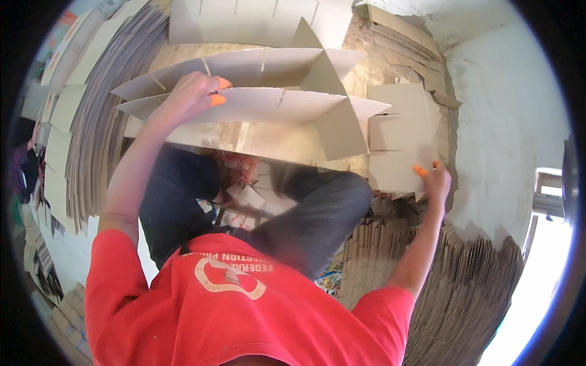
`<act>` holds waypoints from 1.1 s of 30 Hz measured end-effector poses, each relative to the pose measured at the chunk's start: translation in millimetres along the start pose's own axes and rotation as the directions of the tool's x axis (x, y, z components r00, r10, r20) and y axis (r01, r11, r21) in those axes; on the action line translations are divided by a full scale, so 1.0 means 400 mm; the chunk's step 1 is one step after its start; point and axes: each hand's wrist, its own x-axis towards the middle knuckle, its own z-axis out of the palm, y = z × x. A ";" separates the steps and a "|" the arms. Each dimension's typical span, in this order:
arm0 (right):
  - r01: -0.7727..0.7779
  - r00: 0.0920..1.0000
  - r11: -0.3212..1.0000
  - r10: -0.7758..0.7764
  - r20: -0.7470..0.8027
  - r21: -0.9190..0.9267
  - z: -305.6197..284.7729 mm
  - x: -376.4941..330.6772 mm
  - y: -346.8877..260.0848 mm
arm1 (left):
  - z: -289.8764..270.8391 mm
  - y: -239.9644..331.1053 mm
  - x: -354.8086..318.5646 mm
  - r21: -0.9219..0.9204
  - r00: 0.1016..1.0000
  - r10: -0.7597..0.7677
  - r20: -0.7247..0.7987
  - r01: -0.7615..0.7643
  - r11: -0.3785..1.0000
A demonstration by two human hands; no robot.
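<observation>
Two long slotted cardboard strips stand on edge in front of me, crossed near their right ends by a short cardboard cross piece (343, 129). My left hand (192, 94) is closed over the top edge of the nearer long strip (262, 104), orange covers on its fingertips. The farther long strip (244, 70) stands just beyond those fingers. Off to the right, my right hand (434, 182) touches the near right part of a flat pile of slotted cardboard pieces (400, 134). Its orange-tipped fingers are apart.
A wooden board (274, 141) lies under the strips, above my knees. Tall stacks of cardboard sheets (116, 104) rise at the left; more packed sheets (464, 287) fill the lower right. A large slotted sheet (262, 21) lies at the back. A pale wall (506, 116) bounds the right.
</observation>
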 end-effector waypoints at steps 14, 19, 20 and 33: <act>0.528 0.849 0.563 -0.378 -0.370 0.636 -0.365 -0.132 -0.532 | 0.064 0.050 0.004 0.028 0.977 0.147 -0.155 -0.145 0.989; 0.509 0.848 0.502 -0.435 -0.305 0.699 -0.331 -0.142 -0.622 | 0.068 0.053 0.006 -0.021 0.974 0.156 -0.161 -0.162 0.987; 0.515 0.844 0.509 -0.441 -0.304 0.690 -0.330 -0.141 -0.631 | 0.069 0.053 0.006 -0.018 0.978 0.138 -0.155 -0.143 0.990; 0.503 0.837 0.572 -0.511 -0.198 0.649 -0.318 -0.138 -0.675 | 0.061 0.052 0.015 -0.012 0.985 0.104 -0.137 -0.107 0.994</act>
